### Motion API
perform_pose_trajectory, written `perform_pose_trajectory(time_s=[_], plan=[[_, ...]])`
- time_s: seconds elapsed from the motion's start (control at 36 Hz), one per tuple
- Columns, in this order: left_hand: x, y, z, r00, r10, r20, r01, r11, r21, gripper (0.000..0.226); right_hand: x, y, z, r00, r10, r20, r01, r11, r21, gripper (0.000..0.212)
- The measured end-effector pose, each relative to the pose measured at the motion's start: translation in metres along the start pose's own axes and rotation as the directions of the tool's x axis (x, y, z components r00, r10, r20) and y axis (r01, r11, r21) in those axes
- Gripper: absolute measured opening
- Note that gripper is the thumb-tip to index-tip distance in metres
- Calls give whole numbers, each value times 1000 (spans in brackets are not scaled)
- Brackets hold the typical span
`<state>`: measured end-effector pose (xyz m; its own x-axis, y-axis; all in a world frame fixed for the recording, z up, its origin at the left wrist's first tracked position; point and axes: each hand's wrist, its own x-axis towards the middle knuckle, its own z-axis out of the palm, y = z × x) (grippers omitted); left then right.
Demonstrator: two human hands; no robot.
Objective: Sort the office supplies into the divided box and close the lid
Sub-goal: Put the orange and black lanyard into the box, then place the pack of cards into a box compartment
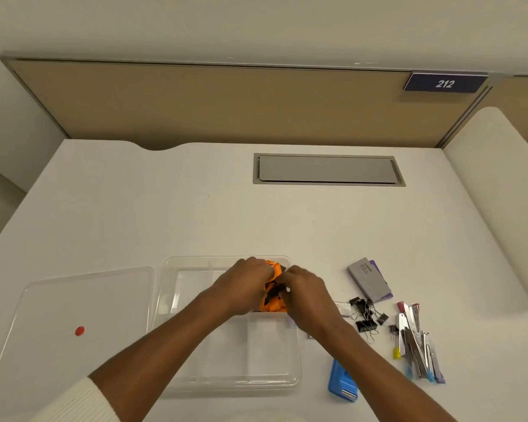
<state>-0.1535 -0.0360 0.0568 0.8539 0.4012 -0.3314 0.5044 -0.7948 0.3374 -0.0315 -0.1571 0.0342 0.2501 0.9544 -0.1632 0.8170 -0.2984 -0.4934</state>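
Hands, the left hand [247,281] and right hand [305,289], both grasp the orange things [274,287] over the far right part of the clear box [177,330]; they should press them down gently so they lie flat.

Two hands [247,284], one box [195,376] (clips maybe four [367,315])

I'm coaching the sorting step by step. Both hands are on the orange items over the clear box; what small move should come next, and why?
Probably lower the orange items into the far right compartment of the divided box and let go. Both the left hand and right hand hold them just over that corner, while the binder clips, staple removers and blue item wait on the desk.
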Motion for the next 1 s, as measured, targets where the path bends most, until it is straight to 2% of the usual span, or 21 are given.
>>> perform_pose_trajectory(time_s=[0.11, 0.22, 0.28, 0.33, 0.39, 0.44, 0.5, 0.56, 0.58, 0.67, 0.75, 0.94, 1.0], plan=[[1, -1, 18, 1000, 22, -7, -21, 998, 54, 22, -2, 2, 16, 993, -88, 79, 95, 991, -93, 36], [1, 0, 35, 1000, -22, -12, 23, 990, 137, 10, 5, 2, 24, 984, -98, 146, 123, 978, -169, 36], [1, 0, 40, 1000, -17, -9, 18, 995, 96, 11, 7, 3, 26, 984, -97, 148, 124, 975, -185, 36], [2, -2, 39, 1000, 26, 11, -27, 986, 164, 11, 7, 5, 26, 985, -107, 138, 130, 976, -172, 36], [3, -5, 38, 1000, 17, -11, -16, 989, 146, 7, 3, 7, 23, 987, -127, 103, 139, 983, -121, 37], [2, -2, 34, 994, 69, -85, -58, 991, 123, 19, -4, 10, 14, 991, -130, -10, 129, 991, -32, 31], [2, 6, 26, 990, 69, -119, -47, 983, 176, 29, -13, 17, 5, 982, -63, -179, 77, 994, 72, 23], [3, 19, 16, 986, 72, -152, -32, 968, 249, 24, -21, 29, -4, 951, 24, -309, 22, 990, 143, 19], [6, 25, 13, 986, 64, -152, -23, 967, 254, 21, -24, 37, -8, 933, 65, -354, -3, 985, 174, 17], [19, 45, 9, 974, 98, -206, -40, 962, 269, 34, -35, 61, -19, 878, 202, -434, -102, 965, 243, 13], [43, 61, 15, 953, 176, -246, -107, 957, 268, 33, -48, 83, -27, 823, 313, -474, -216, 944, 249, 13], [102, 97, 26, 927, 364, -91, -321, 896, 308, 18, -81, 121, -23, 775, 505, -380, -448, 863, 231, 14], [117, 105, 30, 914, 400, -65, -362, 878, 314, 24, -89, 128, -20, 752, 537, -382, -483, 844, 234, 15]])
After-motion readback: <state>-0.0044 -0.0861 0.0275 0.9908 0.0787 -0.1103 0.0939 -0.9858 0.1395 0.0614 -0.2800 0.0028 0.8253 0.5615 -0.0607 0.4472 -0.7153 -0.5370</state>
